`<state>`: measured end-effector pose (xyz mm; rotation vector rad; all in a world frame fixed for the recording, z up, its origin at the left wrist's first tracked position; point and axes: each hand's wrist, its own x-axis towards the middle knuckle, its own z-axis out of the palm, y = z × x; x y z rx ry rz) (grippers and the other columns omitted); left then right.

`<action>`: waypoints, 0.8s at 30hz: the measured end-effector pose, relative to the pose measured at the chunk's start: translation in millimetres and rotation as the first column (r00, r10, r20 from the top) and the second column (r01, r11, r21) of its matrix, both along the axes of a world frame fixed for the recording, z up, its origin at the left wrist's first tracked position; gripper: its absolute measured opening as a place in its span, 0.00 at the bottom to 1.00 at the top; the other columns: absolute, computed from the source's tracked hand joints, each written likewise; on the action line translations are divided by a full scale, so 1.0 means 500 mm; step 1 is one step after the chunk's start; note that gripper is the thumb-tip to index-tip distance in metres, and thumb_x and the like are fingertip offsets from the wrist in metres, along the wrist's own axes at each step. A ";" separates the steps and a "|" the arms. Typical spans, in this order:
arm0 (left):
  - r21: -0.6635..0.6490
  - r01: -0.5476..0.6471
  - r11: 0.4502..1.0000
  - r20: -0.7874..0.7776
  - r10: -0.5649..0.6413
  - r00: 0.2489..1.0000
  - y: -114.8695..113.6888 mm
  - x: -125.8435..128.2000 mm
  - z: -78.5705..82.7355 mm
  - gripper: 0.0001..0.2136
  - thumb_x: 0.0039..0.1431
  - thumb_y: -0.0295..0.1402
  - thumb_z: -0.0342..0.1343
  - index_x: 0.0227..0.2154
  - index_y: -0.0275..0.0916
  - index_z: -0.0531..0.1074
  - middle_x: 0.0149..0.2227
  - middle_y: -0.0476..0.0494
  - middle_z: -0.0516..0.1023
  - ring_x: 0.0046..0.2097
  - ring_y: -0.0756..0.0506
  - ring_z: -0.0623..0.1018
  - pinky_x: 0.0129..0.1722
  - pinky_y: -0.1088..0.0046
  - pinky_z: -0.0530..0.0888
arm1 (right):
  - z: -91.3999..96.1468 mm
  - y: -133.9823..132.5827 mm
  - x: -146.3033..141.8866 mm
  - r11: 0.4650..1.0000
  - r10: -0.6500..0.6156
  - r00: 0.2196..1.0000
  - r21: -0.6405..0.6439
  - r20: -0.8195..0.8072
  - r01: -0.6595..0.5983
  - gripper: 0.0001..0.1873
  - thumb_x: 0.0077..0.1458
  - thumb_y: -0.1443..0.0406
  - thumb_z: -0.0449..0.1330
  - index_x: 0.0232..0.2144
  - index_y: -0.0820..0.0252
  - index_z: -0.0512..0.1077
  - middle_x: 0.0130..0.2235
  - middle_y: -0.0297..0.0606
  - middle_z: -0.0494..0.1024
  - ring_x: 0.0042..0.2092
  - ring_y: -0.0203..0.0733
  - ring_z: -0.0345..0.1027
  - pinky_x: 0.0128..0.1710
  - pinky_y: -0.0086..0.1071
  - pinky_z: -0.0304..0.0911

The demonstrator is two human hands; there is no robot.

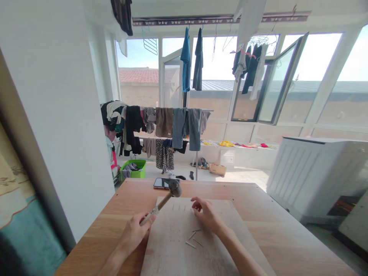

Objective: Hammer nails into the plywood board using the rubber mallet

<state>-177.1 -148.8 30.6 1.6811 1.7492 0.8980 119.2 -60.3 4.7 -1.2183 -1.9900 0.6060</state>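
Note:
My left hand (138, 229) is wrapped round the handle of a hammer (164, 200). The hammer's wooden shaft slants up to the right, and its rounded grey head is raised above the far edge of a pale wooden board (163, 253). Over the board's far part, my right hand (204, 213) has its fingers curled together; whatever is between the fingertips is too small to make out. Several thin nails (179, 207) stand upright in a row just left of those fingers. Closer to me, several loose nails (190, 244) lie on the board.
The board rests on a wooden table (267, 214). A phone (161, 183) lies near its far edge, behind the hammer. Beyond are a drying rack with clothes (179, 126), a green basket (140, 165) and a cardboard box (217, 169). A white cabinet-like unit (310, 176) stands right.

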 end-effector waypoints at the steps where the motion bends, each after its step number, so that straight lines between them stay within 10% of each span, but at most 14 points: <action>1: 0.001 0.003 1.000 -0.006 -0.003 1.000 0.000 0.000 0.000 0.23 0.58 0.55 0.49 0.29 0.38 0.74 0.24 0.50 0.72 0.26 0.48 0.72 0.29 0.76 0.66 | -0.002 -0.001 -0.003 1.000 0.001 1.000 0.001 -0.007 -0.001 0.19 0.47 0.73 0.54 0.42 0.58 0.72 0.33 0.36 0.79 0.34 0.39 0.72 0.40 0.33 0.67; 24: -0.015 0.087 0.996 0.007 -0.087 0.996 -0.008 0.033 0.036 0.28 0.55 0.61 0.48 0.31 0.38 0.76 0.24 0.49 0.72 0.28 0.47 0.72 0.30 0.76 0.67 | -0.008 0.007 -0.009 0.999 -0.009 0.991 -0.048 -0.136 0.003 0.29 0.48 0.68 0.58 0.55 0.58 0.65 0.34 0.34 0.81 0.33 0.40 0.72 0.38 0.34 0.66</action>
